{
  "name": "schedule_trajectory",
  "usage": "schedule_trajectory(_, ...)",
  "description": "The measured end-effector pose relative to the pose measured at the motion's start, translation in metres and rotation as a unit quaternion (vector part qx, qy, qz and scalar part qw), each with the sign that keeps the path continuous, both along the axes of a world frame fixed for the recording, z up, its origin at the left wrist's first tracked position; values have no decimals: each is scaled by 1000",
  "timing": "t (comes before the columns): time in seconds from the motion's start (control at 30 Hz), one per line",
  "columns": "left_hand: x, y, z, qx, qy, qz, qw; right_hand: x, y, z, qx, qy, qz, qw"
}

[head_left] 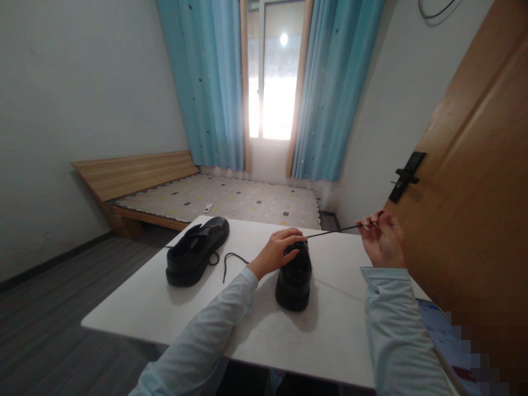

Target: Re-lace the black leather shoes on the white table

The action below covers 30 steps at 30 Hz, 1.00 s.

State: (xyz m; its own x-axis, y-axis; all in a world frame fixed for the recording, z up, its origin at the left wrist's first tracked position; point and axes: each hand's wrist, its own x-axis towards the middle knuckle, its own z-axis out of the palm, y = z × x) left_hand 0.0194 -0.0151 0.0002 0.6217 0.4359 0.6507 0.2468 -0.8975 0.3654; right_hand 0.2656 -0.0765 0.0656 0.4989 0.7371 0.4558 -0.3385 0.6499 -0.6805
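Observation:
A black shoe (293,280) stands on the white table in front of me, its heel toward me. Over its top lies my left hand (280,246), fingers across the far part and thumb on the near side, gripping the shoe. From the shoe a black shoelace (334,231) runs taut up to the right. My right hand (383,236) pinches that lace, raised above the table's right side. A second black shoe (196,253) stands to the left, its toe pointing away, with a loose lace beside it. Another loose lace end (225,269) lies left of my left wrist.
The white table (140,305) has its front edge close to me. Behind it is a low bed (243,201) with a small white object (208,208) on it. A wooden door (462,165) is close on the right. Blue curtains (210,82) flank the window.

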Motion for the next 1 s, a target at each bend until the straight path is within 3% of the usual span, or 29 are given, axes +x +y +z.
schedule_trajectory(0.13,0,1,1,40,53,6,998,1,3,-3,2,-17,1,1000)
schedule_trajectory(0.27,4,1,1,34,69,33,996,4,13,-15,-57,-138,-96,984)
schedule_trajectory(0.4,7,3,-2,24,59,32,997,5,24,-29,-126,-311,-196,921)
schedule_trajectory(0.5,9,5,-4,21,49,25,998,3,28,-35,-154,-422,-226,864)
schedule_trajectory(0.6,9,6,-5,23,42,22,999,-1,31,-40,-193,-496,-203,822)
schedule_trajectory(0.67,10,5,-4,23,39,23,999,-4,33,-44,-204,-525,-163,810)
schedule_trajectory(0.83,11,5,-5,24,52,31,998,-13,34,-47,-167,-523,-22,835)
schedule_trajectory(0.9,11,6,-5,27,56,35,997,-16,31,-45,-158,-532,-16,832)
schedule_trajectory(1.0,11,6,-6,28,53,36,998,-21,28,-40,-147,-596,-45,788)
